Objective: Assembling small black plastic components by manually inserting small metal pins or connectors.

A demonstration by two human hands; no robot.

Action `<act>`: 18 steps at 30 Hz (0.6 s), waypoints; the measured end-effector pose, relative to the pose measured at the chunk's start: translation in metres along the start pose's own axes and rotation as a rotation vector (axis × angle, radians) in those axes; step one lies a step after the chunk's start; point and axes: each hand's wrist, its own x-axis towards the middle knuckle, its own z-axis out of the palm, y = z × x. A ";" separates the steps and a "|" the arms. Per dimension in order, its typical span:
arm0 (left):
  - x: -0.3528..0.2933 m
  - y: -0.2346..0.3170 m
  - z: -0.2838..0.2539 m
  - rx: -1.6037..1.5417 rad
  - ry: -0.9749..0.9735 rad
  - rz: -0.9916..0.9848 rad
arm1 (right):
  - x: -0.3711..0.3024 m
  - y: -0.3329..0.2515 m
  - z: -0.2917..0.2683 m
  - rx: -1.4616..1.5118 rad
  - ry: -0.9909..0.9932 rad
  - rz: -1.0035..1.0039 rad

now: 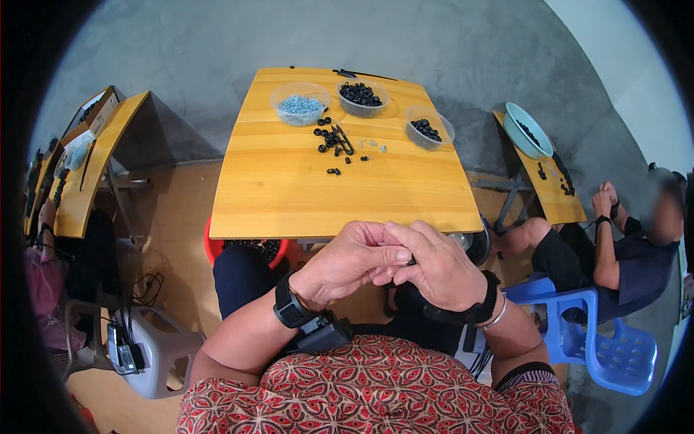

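My left hand and my right hand meet in front of the table's near edge. Their fingertips are closed around a small black piece, mostly hidden by the fingers. On the yellow wooden table beyond them lies a pair of black thread snips. Loose round black pieces surround the snips, with a few tiny clear bits to their right. Farther back stand a clear bowl of small pale-blue pieces and a second clear bowl of black parts.
A third clear bowl of black parts is at the table's right edge. Under the table sits a red basin. At right, a person sits by a blue plastic chair; at left, another person's arm reaches a side table.
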 end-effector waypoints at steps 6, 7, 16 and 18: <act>0.000 0.001 0.003 -0.032 0.052 -0.022 | 0.003 0.005 0.006 0.066 0.163 -0.108; 0.000 0.003 0.004 -0.031 0.053 -0.021 | 0.003 0.004 0.005 0.067 0.164 -0.109; -0.002 0.009 -0.001 -0.031 -0.030 -0.100 | 0.001 0.014 0.005 0.106 0.044 -0.157; 0.000 0.007 0.001 -0.038 -0.009 -0.107 | 0.002 0.013 0.004 0.090 0.073 -0.163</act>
